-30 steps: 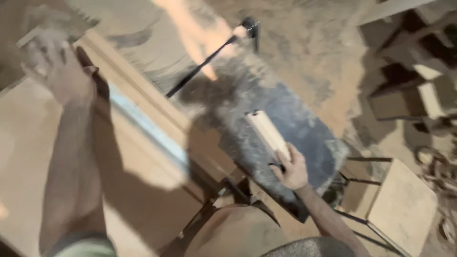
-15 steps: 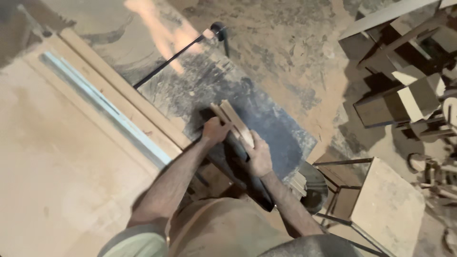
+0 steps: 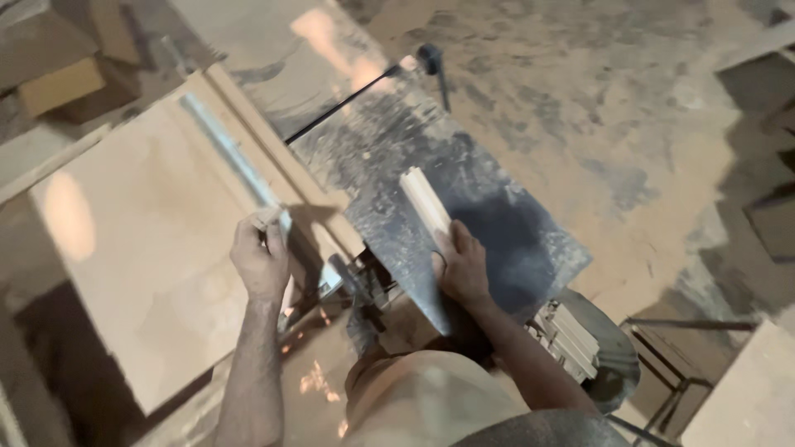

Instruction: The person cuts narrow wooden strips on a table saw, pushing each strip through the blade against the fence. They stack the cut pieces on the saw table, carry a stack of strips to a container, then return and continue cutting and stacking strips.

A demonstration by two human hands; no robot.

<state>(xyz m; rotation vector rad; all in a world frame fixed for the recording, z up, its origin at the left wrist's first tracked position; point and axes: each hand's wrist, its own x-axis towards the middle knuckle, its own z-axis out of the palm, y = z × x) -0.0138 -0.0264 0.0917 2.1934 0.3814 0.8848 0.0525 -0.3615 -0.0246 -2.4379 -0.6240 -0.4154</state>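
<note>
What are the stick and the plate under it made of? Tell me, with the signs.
Stick in the right hand: looks like pale, unfinished wood, matte and light tan with squared edges. Plate: probably bare metal, dark grey with a dull sheen, scuffed and dusted with sawdust. The small piece in the left hand also looks like pale wood, though blur leaves it uncertain.
</note>
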